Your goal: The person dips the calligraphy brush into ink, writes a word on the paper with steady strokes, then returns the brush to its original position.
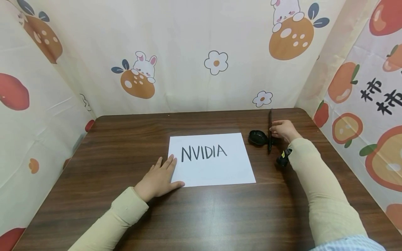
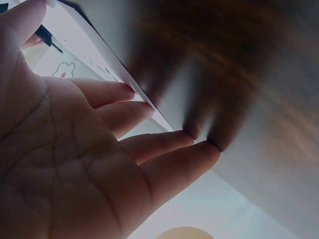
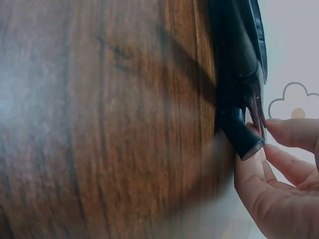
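Note:
A white sheet of paper (image 1: pixel 213 170) with "NVIDIA" in dark letters lies flat on the table. My left hand (image 1: pixel 158 179) rests with spread, straight fingers at its left edge. My right hand (image 1: pixel 284 130) pinches a slim black stick (image 1: pixel 269 134), like a pen or brush, between thumb and fingers; its exact kind is unclear. Just left of the stick sits a small black dish (image 1: pixel 258 138). In the right wrist view, the thumb (image 3: pixel 294 133) meets a thin dark brown part beside a black tube-like end (image 3: pixel 243 137). The left wrist view shows the left palm (image 2: pixel 65 149) and fingertips near the paper's edge.
The brown wood-grain table (image 1: pixel 207 216) ends at a patterned cloth backdrop (image 1: pixel 188 69) behind and at both sides. A small black camera (image 1: pixel 284 157) is strapped to the right wrist.

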`<act>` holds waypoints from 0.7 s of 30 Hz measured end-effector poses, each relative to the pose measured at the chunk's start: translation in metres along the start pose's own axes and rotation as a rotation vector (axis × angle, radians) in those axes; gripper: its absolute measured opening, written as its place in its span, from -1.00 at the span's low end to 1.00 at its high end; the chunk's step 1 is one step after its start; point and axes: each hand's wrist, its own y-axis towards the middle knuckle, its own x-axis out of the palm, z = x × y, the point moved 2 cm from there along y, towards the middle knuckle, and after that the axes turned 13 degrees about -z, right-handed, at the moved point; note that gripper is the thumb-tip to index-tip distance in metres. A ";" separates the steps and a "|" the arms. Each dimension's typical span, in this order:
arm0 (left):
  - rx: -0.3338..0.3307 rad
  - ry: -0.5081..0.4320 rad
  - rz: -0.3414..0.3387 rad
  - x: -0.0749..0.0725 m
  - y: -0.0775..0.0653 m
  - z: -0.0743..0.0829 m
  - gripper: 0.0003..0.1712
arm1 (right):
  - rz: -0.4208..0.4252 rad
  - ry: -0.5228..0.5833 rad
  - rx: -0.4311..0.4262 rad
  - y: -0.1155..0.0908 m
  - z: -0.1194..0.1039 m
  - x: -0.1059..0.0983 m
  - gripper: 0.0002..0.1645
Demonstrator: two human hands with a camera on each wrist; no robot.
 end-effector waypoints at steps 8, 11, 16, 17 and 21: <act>0.004 -0.007 -0.004 0.000 0.000 -0.001 0.08 | 0.004 0.001 0.004 0.001 0.002 0.000 -0.33; 0.005 -0.010 -0.006 -0.001 0.000 -0.001 0.08 | 0.003 -0.009 0.001 0.001 0.003 0.000 -0.32; 0.008 -0.010 -0.012 -0.002 -0.002 -0.001 0.08 | 0.005 -0.016 0.001 -0.001 0.001 -0.001 -0.31; 0.009 -0.010 -0.014 -0.003 -0.002 -0.001 0.07 | 0.006 -0.017 0.000 -0.001 0.001 -0.001 -0.31; 0.012 -0.017 -0.019 -0.004 -0.002 -0.002 0.07 | 0.015 -0.018 -0.009 -0.004 -0.002 -0.003 -0.31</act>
